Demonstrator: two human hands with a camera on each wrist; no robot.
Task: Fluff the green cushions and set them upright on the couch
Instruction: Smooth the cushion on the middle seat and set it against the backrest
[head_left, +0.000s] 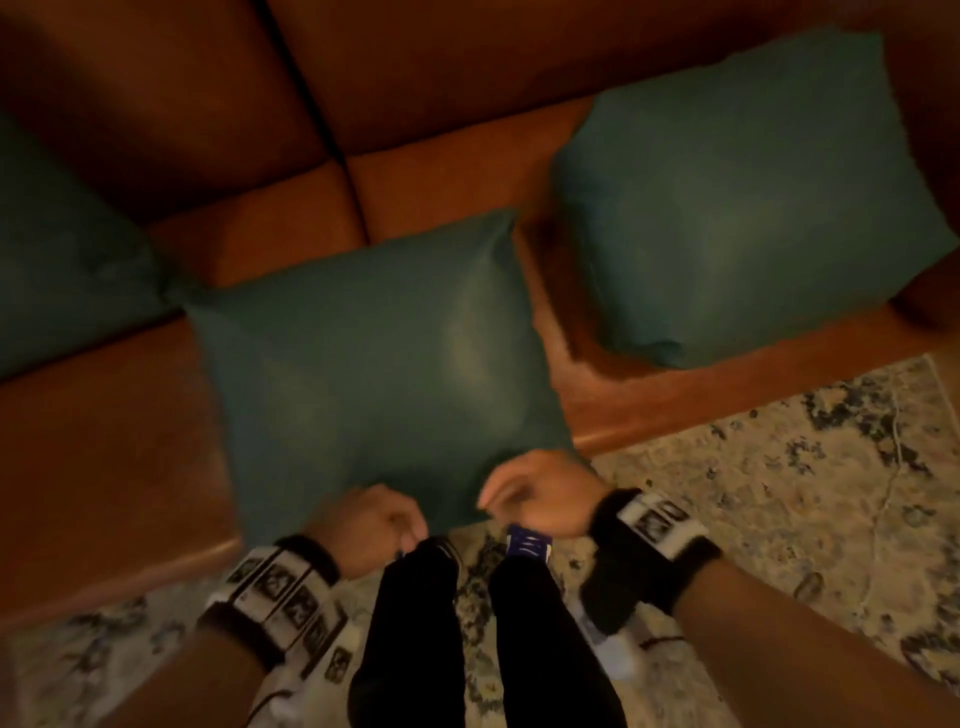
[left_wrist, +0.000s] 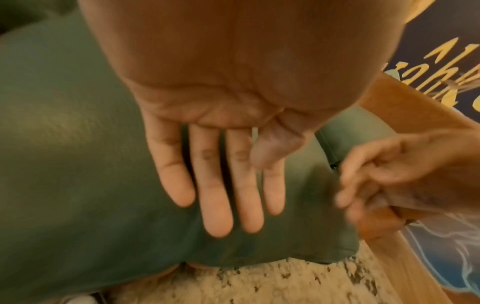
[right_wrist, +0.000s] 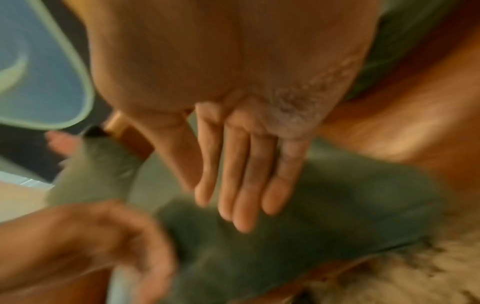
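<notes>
My left hand (left_wrist: 207, 144) and right hand (right_wrist: 241, 164) are hovering at the middle green cushion (head_left: 374, 353) — fingers straight, grip holding nothing. It is lying flat on the couch (head_left: 104, 441) — overhanging the front edge.

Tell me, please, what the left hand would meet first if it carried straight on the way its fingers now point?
Most likely the middle green cushion. The left hand has straight fingers lying over that cushion's near edge, at the couch front. Whether they already touch the fabric is unclear; depth is hard to judge.
</notes>
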